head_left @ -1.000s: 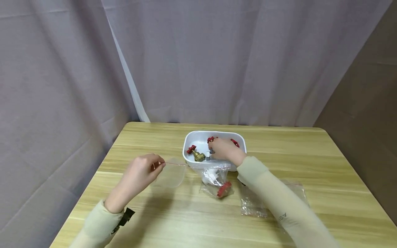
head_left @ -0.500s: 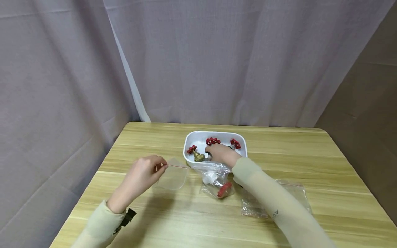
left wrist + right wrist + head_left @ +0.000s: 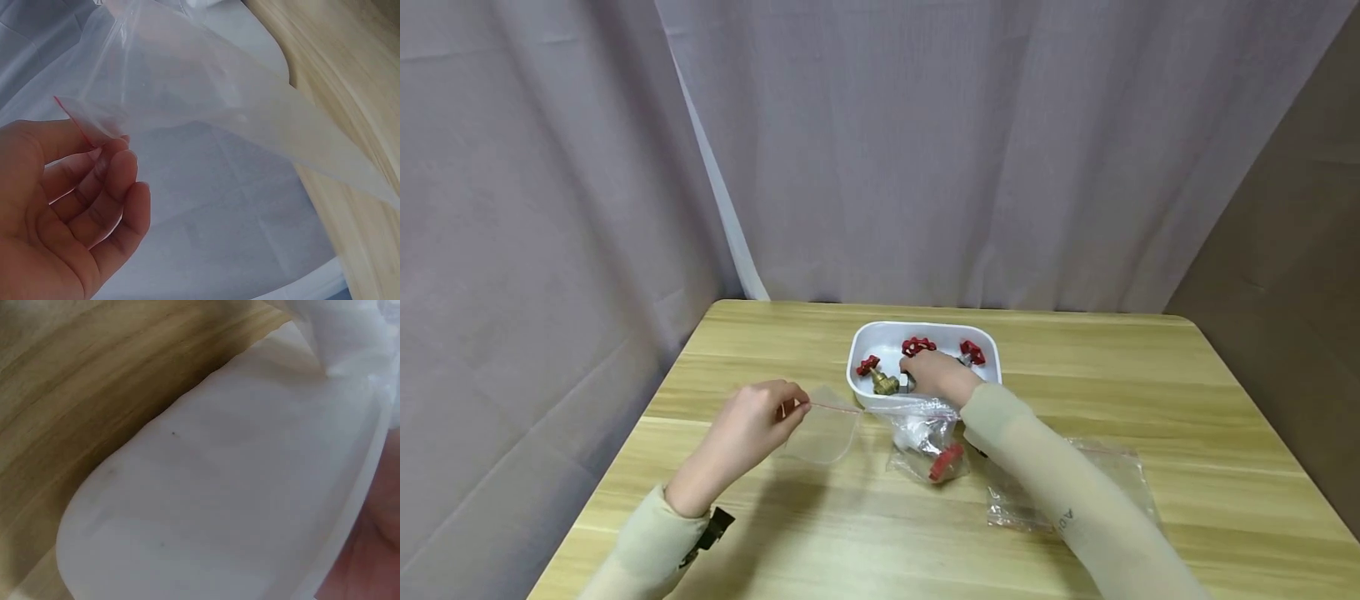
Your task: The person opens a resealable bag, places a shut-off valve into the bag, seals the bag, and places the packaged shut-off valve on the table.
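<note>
Between thumb and forefinger my left hand [image 3: 752, 421] pinches the top corner of a clear zip bag [image 3: 826, 437], raised over the table. In the left wrist view, the bag [image 3: 187, 81] hangs flat beyond the fingertips, its red seal line at the thumb. Inside a white tray [image 3: 859, 346], my right hand [image 3: 938, 373] curls its fingers on a silver metal valve [image 3: 904, 382], fingertips hidden. Left of it lies a brass valve [image 3: 885, 383] with a red handwheel. The right wrist view shows mostly the tray's outer wall [image 3: 187, 487] and part of the palm [image 3: 369, 562].
Two more red handwheels, one [image 3: 919, 345] at the tray's back and another [image 3: 972, 352] at its right, show beyond the right hand. A bagged valve with a red handwheel [image 3: 946, 462] lies against the tray's front. Flat zip bags [image 3: 1120, 475] lie under the right forearm.
The right hand has shifted slightly left and toward the front of the tray, onto the silver valve, uncovering the red handwheels. The left hand has moved slightly right with the bag.
</note>
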`<state>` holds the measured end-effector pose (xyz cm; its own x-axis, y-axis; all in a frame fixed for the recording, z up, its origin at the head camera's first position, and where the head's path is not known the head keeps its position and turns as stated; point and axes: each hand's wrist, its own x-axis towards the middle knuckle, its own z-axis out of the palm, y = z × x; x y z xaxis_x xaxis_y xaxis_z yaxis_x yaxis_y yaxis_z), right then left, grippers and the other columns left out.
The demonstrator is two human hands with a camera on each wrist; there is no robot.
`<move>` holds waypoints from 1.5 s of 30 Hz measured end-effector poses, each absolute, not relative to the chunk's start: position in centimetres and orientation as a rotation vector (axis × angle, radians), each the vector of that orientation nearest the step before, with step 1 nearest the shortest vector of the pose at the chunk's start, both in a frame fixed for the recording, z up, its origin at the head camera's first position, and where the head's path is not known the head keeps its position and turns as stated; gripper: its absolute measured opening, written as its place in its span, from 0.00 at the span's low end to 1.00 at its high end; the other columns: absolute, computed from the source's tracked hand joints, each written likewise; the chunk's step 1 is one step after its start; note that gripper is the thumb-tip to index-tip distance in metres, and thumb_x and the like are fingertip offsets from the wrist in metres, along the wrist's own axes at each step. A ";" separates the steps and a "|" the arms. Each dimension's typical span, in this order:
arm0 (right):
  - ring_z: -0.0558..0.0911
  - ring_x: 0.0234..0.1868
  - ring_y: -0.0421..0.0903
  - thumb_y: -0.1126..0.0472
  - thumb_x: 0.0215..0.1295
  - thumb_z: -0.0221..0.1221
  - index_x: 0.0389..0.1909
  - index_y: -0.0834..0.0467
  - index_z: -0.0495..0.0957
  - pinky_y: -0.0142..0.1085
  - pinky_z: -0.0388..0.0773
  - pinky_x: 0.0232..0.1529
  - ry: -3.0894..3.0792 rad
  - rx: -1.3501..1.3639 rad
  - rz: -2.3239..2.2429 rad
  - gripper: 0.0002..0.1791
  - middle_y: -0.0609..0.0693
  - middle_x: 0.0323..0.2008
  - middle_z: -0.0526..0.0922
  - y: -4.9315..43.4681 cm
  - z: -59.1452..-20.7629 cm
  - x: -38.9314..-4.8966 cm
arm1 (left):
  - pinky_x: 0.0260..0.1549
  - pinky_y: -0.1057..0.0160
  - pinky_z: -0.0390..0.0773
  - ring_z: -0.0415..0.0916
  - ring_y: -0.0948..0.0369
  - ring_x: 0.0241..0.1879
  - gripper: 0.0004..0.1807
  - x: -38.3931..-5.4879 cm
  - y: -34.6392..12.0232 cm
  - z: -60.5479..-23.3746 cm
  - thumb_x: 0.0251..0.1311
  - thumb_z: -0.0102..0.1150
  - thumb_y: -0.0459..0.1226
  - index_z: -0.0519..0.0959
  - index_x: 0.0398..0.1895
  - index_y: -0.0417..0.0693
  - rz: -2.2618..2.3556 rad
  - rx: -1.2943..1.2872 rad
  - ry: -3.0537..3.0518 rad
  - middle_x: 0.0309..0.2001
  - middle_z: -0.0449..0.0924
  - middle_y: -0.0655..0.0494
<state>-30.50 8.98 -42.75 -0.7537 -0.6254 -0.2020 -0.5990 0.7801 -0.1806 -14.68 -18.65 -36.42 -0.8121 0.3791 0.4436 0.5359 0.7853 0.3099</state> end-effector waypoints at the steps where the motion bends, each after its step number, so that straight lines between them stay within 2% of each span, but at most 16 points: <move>1: 0.82 0.46 0.54 0.57 0.63 0.66 0.45 0.57 0.78 0.49 0.79 0.51 2.725 -0.948 -0.147 0.13 0.55 0.42 0.84 8.9 -42.9 -30.5 | 0.21 0.69 0.71 0.69 0.74 0.22 0.02 -14.7 -18.7 -36.4 0.62 0.67 0.34 0.85 0.32 0.50 -0.613 -0.695 -2.621 0.23 0.76 0.68; 6: 0.82 0.44 0.53 0.53 0.62 0.67 0.44 0.55 0.77 0.48 0.80 0.48 2.741 -0.926 -0.148 0.15 0.52 0.38 0.83 8.7 -43.1 -30.5 | 0.21 0.69 0.71 0.69 0.74 0.21 0.03 -14.6 -18.8 -36.7 0.63 0.66 0.35 0.86 0.32 0.50 -0.619 -0.682 -2.638 0.23 0.75 0.69; 13: 0.82 0.50 0.56 0.60 0.59 0.68 0.52 0.56 0.77 0.51 0.78 0.53 2.776 -0.930 -0.188 0.20 0.54 0.44 0.84 9.1 -42.5 -30.4 | 0.21 0.70 0.70 0.68 0.74 0.21 0.02 -14.8 -18.9 -36.9 0.62 0.67 0.34 0.86 0.32 0.49 -0.612 -0.676 -2.634 0.22 0.75 0.69; 18: 0.82 0.48 0.56 0.63 0.57 0.67 0.57 0.57 0.76 0.51 0.79 0.50 2.808 -0.968 -0.201 0.25 0.54 0.44 0.84 9.8 -42.0 -30.7 | 0.21 0.70 0.70 0.68 0.74 0.21 0.02 -14.8 -18.9 -36.8 0.62 0.68 0.34 0.85 0.32 0.49 -0.611 -0.680 -2.625 0.23 0.74 0.69; 21: 0.82 0.47 0.55 0.64 0.56 0.67 0.56 0.56 0.76 0.50 0.80 0.46 2.834 -0.997 -0.199 0.24 0.53 0.43 0.83 10.4 -41.2 -30.9 | 0.21 0.69 0.70 0.68 0.74 0.21 0.02 -15.0 -18.8 -36.7 0.61 0.68 0.33 0.85 0.32 0.50 -0.605 -0.681 -2.622 0.23 0.74 0.69; 25: 0.81 0.48 0.53 0.65 0.55 0.67 0.54 0.56 0.76 0.48 0.79 0.47 2.859 -1.036 -0.198 0.23 0.53 0.45 0.82 11.2 -39.7 -31.0 | 0.21 0.69 0.70 0.67 0.73 0.21 0.03 -15.3 -18.8 -36.5 0.60 0.68 0.33 0.85 0.31 0.51 -0.599 -0.684 -2.617 0.23 0.75 0.68; 35: 0.82 0.47 0.55 0.62 0.58 0.67 0.61 0.56 0.76 0.51 0.79 0.49 2.894 -1.066 -0.274 0.27 0.57 0.48 0.83 12.2 -36.7 -30.1 | 0.21 0.69 0.71 0.67 0.73 0.21 0.02 -15.8 -18.7 -36.2 0.62 0.67 0.33 0.85 0.32 0.50 -0.611 -0.698 -2.620 0.23 0.75 0.68; 37: 0.82 0.44 0.53 0.62 0.58 0.67 0.60 0.54 0.76 0.50 0.79 0.46 2.895 -1.102 -0.285 0.27 0.55 0.45 0.83 12.1 -36.2 -29.5 | 0.21 0.69 0.70 0.67 0.73 0.20 0.03 -16.0 -18.7 -36.2 0.62 0.67 0.33 0.85 0.32 0.50 -0.603 -0.693 -2.625 0.23 0.75 0.68; 42: 0.77 0.34 0.45 0.63 0.54 0.67 0.47 0.48 0.77 0.42 0.76 0.35 2.863 -1.289 -0.297 0.19 0.45 0.33 0.79 11.0 -34.4 -27.3 | 0.21 0.68 0.71 0.67 0.73 0.20 0.02 -16.0 -18.8 -36.1 0.63 0.67 0.34 0.85 0.32 0.49 -0.599 -0.681 -2.628 0.23 0.75 0.67; 45: 0.74 0.32 0.43 0.64 0.52 0.67 0.44 0.47 0.76 0.39 0.74 0.33 2.832 -1.433 -0.322 0.18 0.43 0.31 0.76 10.1 -33.1 -25.7 | 0.22 0.68 0.72 0.68 0.72 0.21 0.02 -16.1 -18.9 -35.9 0.63 0.67 0.34 0.85 0.32 0.48 -0.594 -0.678 -2.622 0.24 0.76 0.66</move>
